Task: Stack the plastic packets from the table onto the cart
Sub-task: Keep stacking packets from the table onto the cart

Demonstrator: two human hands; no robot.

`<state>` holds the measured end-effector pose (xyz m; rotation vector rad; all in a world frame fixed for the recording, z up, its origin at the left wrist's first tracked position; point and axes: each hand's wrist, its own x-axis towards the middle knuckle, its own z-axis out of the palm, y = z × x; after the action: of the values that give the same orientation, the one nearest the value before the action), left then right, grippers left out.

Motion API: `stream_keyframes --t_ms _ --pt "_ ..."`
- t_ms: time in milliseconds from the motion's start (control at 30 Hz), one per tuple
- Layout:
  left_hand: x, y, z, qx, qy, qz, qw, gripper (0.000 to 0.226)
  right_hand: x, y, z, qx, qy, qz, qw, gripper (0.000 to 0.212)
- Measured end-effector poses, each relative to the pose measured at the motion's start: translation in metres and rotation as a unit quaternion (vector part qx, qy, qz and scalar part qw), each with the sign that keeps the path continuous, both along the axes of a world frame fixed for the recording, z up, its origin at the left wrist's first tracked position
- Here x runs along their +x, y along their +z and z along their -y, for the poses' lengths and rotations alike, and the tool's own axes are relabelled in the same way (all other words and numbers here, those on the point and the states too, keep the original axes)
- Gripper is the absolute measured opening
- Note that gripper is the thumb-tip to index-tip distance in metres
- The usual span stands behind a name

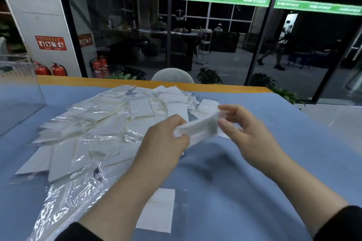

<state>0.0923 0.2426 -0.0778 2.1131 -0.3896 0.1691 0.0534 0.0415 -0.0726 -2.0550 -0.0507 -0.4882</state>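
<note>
A wide heap of clear plastic packets (pixel 94 123) with white inserts covers the left and middle of the blue-covered table (pixel 274 162). Above the table I hold a small bundle of packets (pixel 197 127) between both hands. My left hand (pixel 166 139) grips its left end, and my right hand (pixel 246 127) pinches its right end with thumb and fingers. One single packet (pixel 158 209) lies flat near the front edge, under my left forearm. No cart is in view.
A clear acrylic box (pixel 17 92) stands at the table's far left. A chair back (pixel 172 75) rises behind the table's orange far edge (pixel 117 81). Beyond are glass walls, plants and fire extinguishers (pixel 58 69).
</note>
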Motion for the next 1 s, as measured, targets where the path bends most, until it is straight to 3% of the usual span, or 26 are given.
stream_keyframes --t_ms 67,133,200,267,433,533,800,900,1000 --pt "0.004 0.001 -0.005 -0.016 0.062 0.022 0.998 0.011 0.026 0.005 0.012 -0.047 -0.060 -0.019 0.997 0.031" --pt "0.006 0.002 -0.009 -0.035 0.102 0.037 0.993 0.013 0.055 0.005 0.023 -0.180 -0.093 -0.084 0.976 0.052" --pt "0.009 0.003 -0.011 -0.048 0.127 0.049 0.990 0.018 0.081 0.004 0.024 -0.269 -0.080 -0.155 0.947 0.073" --pt "0.011 0.003 -0.013 -0.052 0.144 0.045 0.987 0.021 0.103 0.002 0.021 -0.297 -0.053 -0.198 0.932 0.082" --pt "0.014 0.001 -0.012 -0.050 0.157 0.023 0.986 0.024 0.142 -0.007 0.017 -0.316 -0.055 -0.242 0.916 0.077" --pt "0.015 0.002 -0.009 -0.053 0.159 0.013 0.986 0.025 0.154 -0.004 0.019 -0.384 -0.074 -0.247 0.887 0.065" --pt "0.014 0.000 -0.006 -0.047 0.144 0.013 0.988 0.030 0.180 -0.027 0.026 -0.516 -0.134 -0.138 0.834 0.022" --pt "0.014 -0.001 -0.006 -0.044 0.143 0.015 0.989 0.032 0.182 -0.026 0.036 -0.489 -0.145 -0.123 0.851 0.016" --pt "0.015 -0.001 -0.007 -0.057 0.138 0.016 0.989 0.034 0.167 -0.013 0.049 -0.379 -0.159 -0.092 0.907 0.012"
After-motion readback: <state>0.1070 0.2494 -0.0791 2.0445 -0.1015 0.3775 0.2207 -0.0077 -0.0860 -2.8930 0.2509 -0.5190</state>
